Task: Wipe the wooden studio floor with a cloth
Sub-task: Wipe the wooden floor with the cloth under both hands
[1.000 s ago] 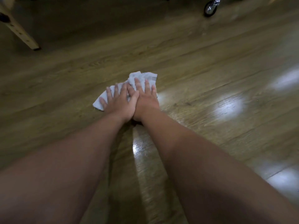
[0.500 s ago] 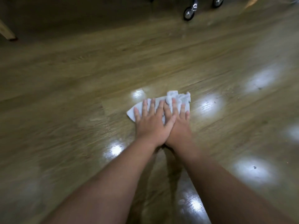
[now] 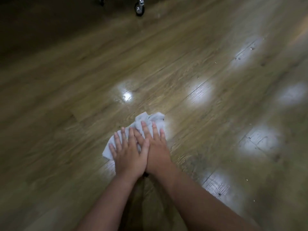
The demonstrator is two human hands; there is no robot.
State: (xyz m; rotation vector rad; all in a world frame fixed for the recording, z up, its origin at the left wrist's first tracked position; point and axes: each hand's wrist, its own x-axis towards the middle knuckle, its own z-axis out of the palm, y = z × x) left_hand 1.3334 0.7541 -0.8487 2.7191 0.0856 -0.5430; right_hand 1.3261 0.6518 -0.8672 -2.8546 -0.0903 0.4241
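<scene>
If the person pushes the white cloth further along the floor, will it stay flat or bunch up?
The white cloth is already crumpled ahead of the fingers, so it is probably floppy and will bunch more. The glossy wooden floor suggests that it slides easily under the flat left hand and right hand.

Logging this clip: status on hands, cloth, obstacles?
Left hand and right hand flat on white cloth, pressing it to wooden floor. Caster wheel far ahead, not in path.

Both bare forearms reach forward and meet at the wrists. The left hand (image 3: 128, 155) lies flat, palm down, its fingers (image 3: 118, 141) straight and a little spread. The right hand (image 3: 157, 152) lies flat beside it, touching it, the left thumb resting over its edge.
</scene>
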